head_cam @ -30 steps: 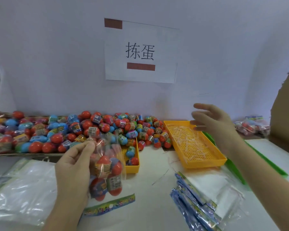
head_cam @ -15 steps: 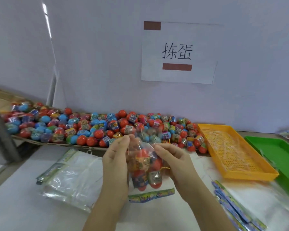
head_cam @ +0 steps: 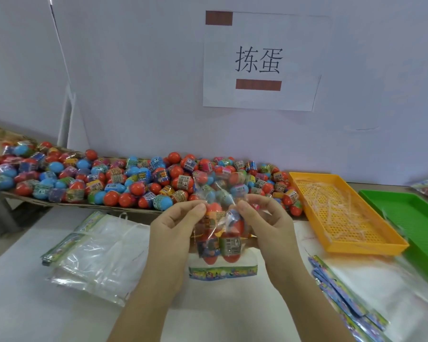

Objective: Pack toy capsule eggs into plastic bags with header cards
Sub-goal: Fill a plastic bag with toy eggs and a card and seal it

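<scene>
A clear plastic bag (head_cam: 209, 236) hangs in the air between the two hands, in front of the person and just above the table (head_cam: 27, 309). Inside it sit several toy eggs (head_cam: 230, 245), red at the ends with printed label bands round the middle; they seem stacked two over two. The bag's loose top flares out crumpled above the fingers. The left hand (head_cam: 173, 233) pinches the neck of the bag from the left between thumb and forefinger, and the right hand (head_cam: 269, 228) pinches it from the right in the same way. A printed header card (head_cam: 223, 271) lies flat on the table just below the bag.

A second ago the left hand alone held the bag while the right hand was spread in the air over the orange tray (head_cam: 344, 245). Half a second ago the right hand had joined it, and both remain on the neck now.

The table is white. Along its back edge, against the pale wall (head_cam: 134, 82), lies a long pile of loose eggs (head_cam: 134, 181), red and blue. Empty bags (head_cam: 97, 253) lie on the left, and more bags with cards (head_cam: 349, 297) on the right. The orange tray holds thin pale strips; a green tray (head_cam: 410, 218) sits just beside it. A paper sign (head_cam: 260, 60) hangs on the wall
</scene>
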Tool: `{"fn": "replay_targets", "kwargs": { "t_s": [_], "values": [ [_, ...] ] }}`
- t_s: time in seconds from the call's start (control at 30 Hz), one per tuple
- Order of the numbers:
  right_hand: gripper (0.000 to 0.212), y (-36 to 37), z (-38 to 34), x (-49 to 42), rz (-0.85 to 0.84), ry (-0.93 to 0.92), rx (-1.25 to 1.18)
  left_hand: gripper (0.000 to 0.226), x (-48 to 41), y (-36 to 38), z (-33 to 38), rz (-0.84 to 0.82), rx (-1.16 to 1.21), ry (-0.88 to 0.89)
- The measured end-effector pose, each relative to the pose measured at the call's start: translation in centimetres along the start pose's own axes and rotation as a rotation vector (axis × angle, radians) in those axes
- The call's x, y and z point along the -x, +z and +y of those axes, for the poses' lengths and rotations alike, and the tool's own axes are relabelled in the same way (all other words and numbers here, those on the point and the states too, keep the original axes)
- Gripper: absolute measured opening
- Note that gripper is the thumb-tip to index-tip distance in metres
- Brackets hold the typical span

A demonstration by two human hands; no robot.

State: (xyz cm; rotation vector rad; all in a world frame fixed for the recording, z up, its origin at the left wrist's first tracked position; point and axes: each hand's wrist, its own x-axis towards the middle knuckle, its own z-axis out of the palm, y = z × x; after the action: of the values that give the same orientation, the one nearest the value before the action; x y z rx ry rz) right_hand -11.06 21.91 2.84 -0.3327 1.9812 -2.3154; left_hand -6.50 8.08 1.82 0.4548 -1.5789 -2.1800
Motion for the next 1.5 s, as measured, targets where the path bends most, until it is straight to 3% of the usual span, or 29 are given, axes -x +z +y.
{"fn": "replay_targets", "kwargs": {
  "t_s": [0.1, 0.23, 0.43, 0.83, 1.0, 1.13, 1.5],
  "values": [
    [0.006, -0.1, -0.1, 0.1, 0.009, -0.017, -0.002, 0.015, 0.1, 0.1, 0.1, 0.023, -0.014, 0.029],
    [0.009, -0.4, -0.5, 0.0, 0.013, 0.017, -0.039, 0.031, 0.3, 0.1, 0.6, 0.020, -0.009, 0.052],
    [0.011, -0.7, -0.9, -0.2, 0.024, 0.053, -0.115, 0.016, 0.5, 0.1, 1.1, -0.004, 0.078, 0.001],
    [0.005, -2.2, -1.6, -0.4, -0.078, 0.037, -0.081, 0.026, 0.6, -0.6, 1.7, -0.085, 0.059, -0.045],
    [0.007, -3.3, -1.9, -0.6, -0.120, 0.036, -0.014, 0.024, 0.9, -0.7, 1.9, -0.102, -0.044, 0.039],
    [0.013, -4.1, -2.3, -0.7, -0.156, 0.044, -0.051, 0.012, 0.8, -1.1, 2.3, -0.179, -0.110, 0.083],
    [0.010, -5.3, -2.6, -0.6, -0.349, -0.079, -0.162, 0.014, 1.2, -1.8, 3.2, -0.357, 0.037, 0.084]
  ]
}}
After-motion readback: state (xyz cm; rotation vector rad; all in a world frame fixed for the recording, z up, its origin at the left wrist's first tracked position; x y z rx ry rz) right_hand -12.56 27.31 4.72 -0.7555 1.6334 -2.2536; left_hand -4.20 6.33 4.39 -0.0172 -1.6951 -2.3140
